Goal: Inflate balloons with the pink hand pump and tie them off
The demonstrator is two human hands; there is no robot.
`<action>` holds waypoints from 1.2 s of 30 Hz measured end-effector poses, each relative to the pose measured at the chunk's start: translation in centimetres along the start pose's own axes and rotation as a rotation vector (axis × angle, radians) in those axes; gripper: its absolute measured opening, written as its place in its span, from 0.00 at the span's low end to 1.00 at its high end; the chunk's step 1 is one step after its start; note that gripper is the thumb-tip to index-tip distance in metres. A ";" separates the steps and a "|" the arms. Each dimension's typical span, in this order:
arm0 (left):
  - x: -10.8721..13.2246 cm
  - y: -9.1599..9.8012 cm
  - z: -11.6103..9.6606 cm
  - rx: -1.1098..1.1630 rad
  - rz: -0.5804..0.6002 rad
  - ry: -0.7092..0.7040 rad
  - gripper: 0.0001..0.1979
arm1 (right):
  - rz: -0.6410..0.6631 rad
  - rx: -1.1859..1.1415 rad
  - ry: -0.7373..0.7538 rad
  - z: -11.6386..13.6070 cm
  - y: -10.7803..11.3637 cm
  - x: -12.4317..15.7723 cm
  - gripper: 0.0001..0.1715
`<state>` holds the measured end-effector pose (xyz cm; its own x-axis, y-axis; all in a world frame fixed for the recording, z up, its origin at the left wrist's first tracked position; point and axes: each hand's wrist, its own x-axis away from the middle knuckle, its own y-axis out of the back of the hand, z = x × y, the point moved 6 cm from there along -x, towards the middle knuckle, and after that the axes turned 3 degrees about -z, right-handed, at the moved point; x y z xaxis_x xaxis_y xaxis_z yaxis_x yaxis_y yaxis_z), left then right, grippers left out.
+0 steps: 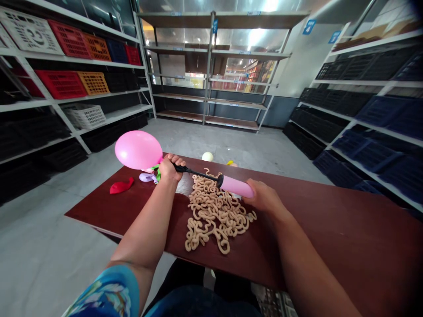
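A pink balloon [139, 149], swollen with air, sticks out to the left of my left hand [171, 167]. That hand is closed around the balloon's neck and the black nozzle end of a balloon pump. The pump's thin black rod runs rightward into its pink barrel [236, 186]. My right hand [262, 196] is wrapped around the barrel's far end. Below the pump, a tangled heap of tan, rope-like curled strands [214, 211] lies on the dark red table [317, 220]. What the strands are, I cannot tell.
Flat balloons lie at the table's left: a red one [121, 186] and a lilac one [148, 177] beside green. A pale round balloon [207, 156] shows beyond the far edge. Shelves with crates [64, 83] line both sides; a metal rack [208, 66] stands behind.
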<state>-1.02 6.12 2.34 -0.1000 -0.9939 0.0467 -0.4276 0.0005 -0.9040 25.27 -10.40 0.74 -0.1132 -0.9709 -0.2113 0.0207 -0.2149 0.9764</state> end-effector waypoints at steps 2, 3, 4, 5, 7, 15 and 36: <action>-0.3 0.3 -0.1 0.007 0.002 -0.009 0.10 | 0.000 0.018 -0.026 -1.0 -0.1 0.1 0.16; -0.3 0.4 0.1 0.008 0.007 -0.005 0.10 | 0.001 0.033 -0.040 -1.3 -0.2 0.2 0.17; -0.2 0.4 0.5 0.009 0.013 0.002 0.10 | 0.002 0.049 -0.051 -1.4 -0.2 0.3 0.17; -0.1 0.3 0.9 0.009 0.019 0.009 0.10 | 0.001 0.065 -0.058 -1.4 -0.2 0.3 0.18; 0.4 0.0 1.9 0.008 0.031 0.016 0.10 | -0.013 0.086 -0.047 -0.7 -0.1 0.4 0.20; 2.9 -1.5 6.1 -0.012 0.081 0.080 0.12 | -0.104 0.081 0.066 3.4 0.2 0.4 0.16; 1.3 -0.5 3.4 0.020 0.031 0.051 0.11 | -0.031 0.095 0.017 1.6 0.1 0.5 0.16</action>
<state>2.12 4.41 1.44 -0.1590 -0.9865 0.0396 -0.4059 0.0287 -0.9135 23.62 -10.71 0.84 -0.0954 -0.9657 -0.2413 -0.0774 -0.2345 0.9690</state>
